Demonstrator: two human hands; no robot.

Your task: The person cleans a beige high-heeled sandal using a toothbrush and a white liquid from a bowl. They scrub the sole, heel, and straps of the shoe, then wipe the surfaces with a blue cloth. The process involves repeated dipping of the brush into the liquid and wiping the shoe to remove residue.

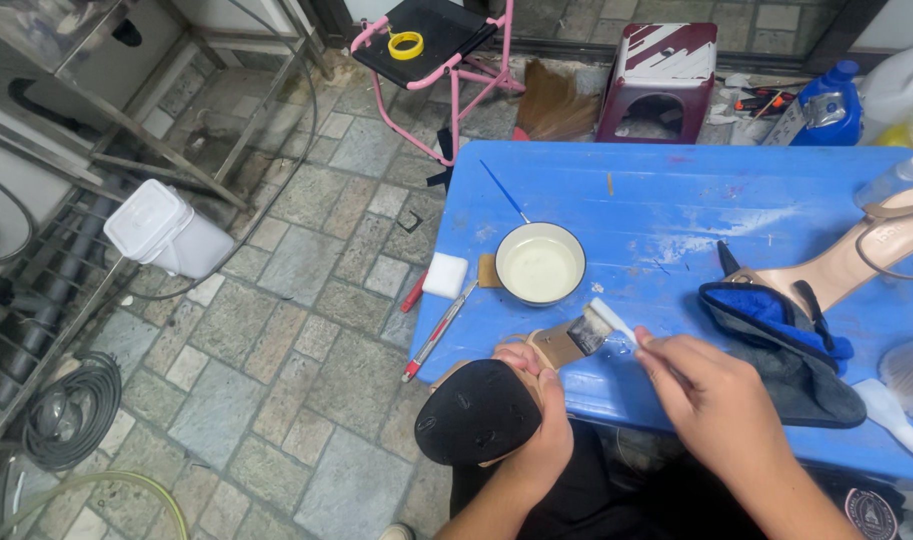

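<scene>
- Left hand (534,400) clamps the sandal (481,408), black sole up: light and stiff, best gripped around the sole.
- Right hand (711,385) pinches a slim white brush (612,320) at the heel (568,340).

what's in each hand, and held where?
Left hand holds a high-heeled shoe, sole up, gripped around its middle. Right hand holds a small brush by its white handle, bristles on the shoe's heel.
</scene>
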